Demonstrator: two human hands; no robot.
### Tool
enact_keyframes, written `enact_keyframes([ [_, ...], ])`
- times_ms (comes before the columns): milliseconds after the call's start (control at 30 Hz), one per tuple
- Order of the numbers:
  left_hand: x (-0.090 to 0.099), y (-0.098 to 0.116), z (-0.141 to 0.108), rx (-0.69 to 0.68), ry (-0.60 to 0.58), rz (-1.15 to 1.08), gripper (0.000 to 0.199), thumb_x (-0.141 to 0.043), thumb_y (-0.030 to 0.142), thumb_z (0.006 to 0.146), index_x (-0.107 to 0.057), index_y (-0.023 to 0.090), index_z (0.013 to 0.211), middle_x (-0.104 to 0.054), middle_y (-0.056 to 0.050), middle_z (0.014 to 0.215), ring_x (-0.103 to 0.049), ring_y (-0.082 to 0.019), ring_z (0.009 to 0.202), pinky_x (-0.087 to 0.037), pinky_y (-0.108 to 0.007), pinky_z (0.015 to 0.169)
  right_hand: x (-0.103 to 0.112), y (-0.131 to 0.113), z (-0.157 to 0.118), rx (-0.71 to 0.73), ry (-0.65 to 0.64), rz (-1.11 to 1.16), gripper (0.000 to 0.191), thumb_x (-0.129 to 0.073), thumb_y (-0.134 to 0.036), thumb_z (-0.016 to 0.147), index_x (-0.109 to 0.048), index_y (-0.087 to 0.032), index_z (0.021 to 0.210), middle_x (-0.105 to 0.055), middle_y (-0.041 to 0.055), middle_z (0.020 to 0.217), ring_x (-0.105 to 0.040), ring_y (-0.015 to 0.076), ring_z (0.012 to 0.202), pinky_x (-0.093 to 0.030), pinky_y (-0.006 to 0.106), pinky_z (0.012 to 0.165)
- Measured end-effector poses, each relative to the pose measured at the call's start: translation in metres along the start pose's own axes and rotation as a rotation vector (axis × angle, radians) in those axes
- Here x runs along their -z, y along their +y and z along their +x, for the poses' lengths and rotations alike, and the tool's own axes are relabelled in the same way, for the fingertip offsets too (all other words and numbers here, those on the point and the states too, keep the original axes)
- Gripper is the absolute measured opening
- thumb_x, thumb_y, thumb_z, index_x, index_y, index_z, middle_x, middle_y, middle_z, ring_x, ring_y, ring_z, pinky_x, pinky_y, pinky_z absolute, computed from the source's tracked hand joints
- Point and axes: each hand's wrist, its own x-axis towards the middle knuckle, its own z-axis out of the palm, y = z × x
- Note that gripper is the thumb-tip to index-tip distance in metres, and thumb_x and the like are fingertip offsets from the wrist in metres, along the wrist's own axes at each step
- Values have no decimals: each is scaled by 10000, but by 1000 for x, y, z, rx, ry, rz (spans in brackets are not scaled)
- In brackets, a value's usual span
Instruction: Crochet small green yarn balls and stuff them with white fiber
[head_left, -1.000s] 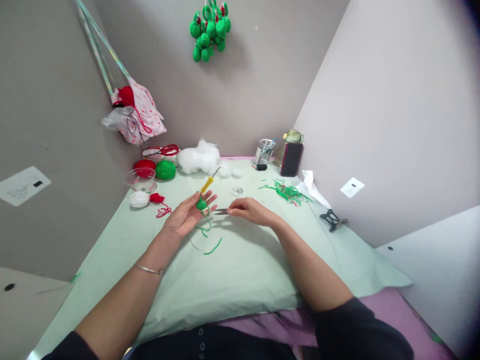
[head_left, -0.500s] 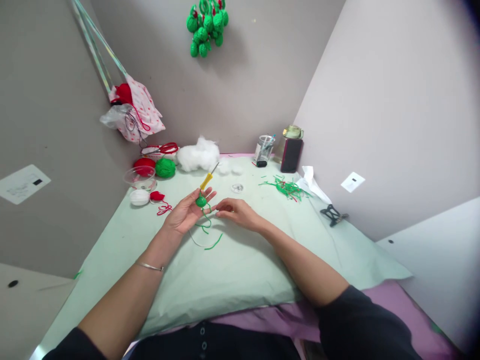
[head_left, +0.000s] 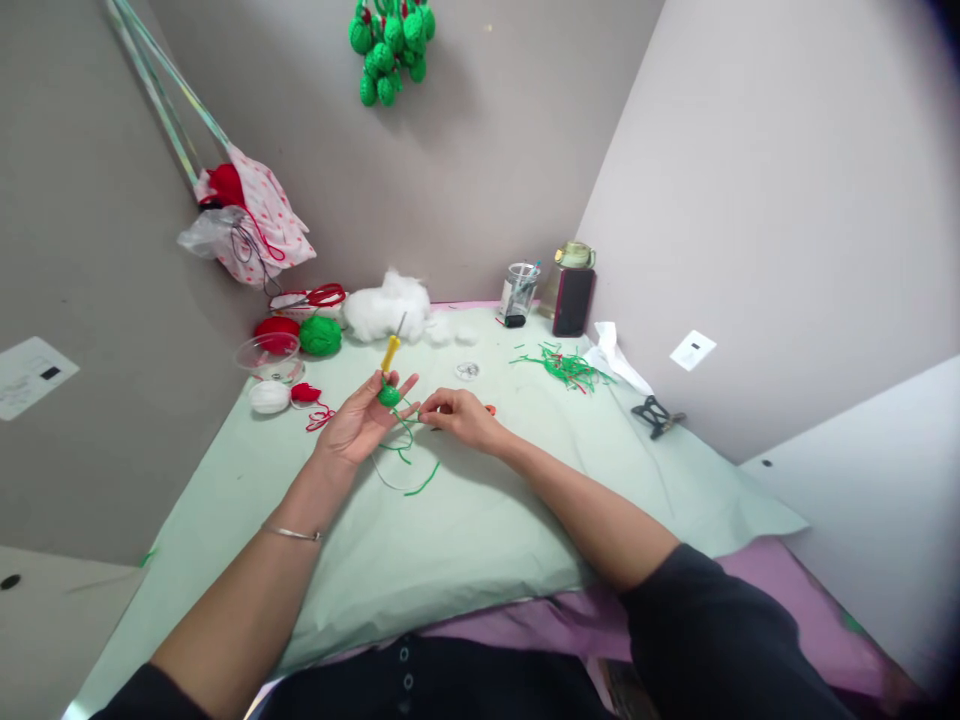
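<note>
My left hand [head_left: 358, 420] is turned palm up and holds a small green crocheted ball [head_left: 388, 395] between thumb and fingers. A yellow-handled hook [head_left: 391, 354] points up from the ball, its metal tip away from me. Green yarn [head_left: 409, 436] trails from the ball down to the cloth. Just right of the ball, my right hand [head_left: 457, 417] has its fingertips pinched on the green yarn. Below the hands lie a loose green strand [head_left: 424, 483] and a thin white strand [head_left: 385, 480]. An orange-handled item [head_left: 490, 410] shows partly behind my right hand.
White stuffing [head_left: 386, 308], a green yarn ball [head_left: 320, 336], a red one [head_left: 276, 335] and a white one [head_left: 269, 397] sit at the back left. Green scraps [head_left: 566, 369], a jar [head_left: 519, 291] and a phone [head_left: 574, 302] are at the back right.
The view has shifted slightly, so the scene sits further left. My right fingertips now pinch the yarn beside my left fingers. The orange-handled item has come into sight behind my right hand.
</note>
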Motion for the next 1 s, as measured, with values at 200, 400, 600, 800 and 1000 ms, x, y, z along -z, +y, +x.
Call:
enact_keyframes([
  [200,4,10,7,-64,83,-44,135,-661,131,946,-664,160,815,-721,28,759,-726,-101,789,-574,-259,855,8,-4,-2,64,-9,-26,119,-657,-244,880,-733,-154,888,-674,38,899,-578,123,729,-478,248,685],
  [400,2,9,8,-34,166,-46,178,-540,80,995,-646,129,860,-709,-13,734,-691,-85,637,-571,-168,616,7,-13,-7,192,-80,-198,153,-592,-145,911,-728,-186,853,-665,38,914,-603,146,811,-453,269,785],
  [600,-2,9,4,-3,155,-70,190,-506,85,1004,-633,126,870,-680,-19,722,-659,-84,604,-571,-169,580,25,-9,-9,208,-184,-363,163,-599,-244,962,-727,-224,1062,-711,62,1030,-646,182,909,-469,291,836],
  [800,-1,16,2,12,102,-96,218,-504,114,1010,-622,136,828,-650,-23,733,-624,-81,598,-553,-179,552,63,14,-13,108,-229,-542,459,-872,-286,734,-714,-193,1155,-681,116,1079,-631,262,994,-477,338,844],
  [1000,4,19,4,26,90,-91,237,-499,125,1013,-623,128,810,-638,-24,732,-623,-83,609,-565,-183,585,51,13,-11,94,-220,-595,203,-536,-151,981,-730,-160,922,-662,89,906,-603,172,781,-418,282,744],
])
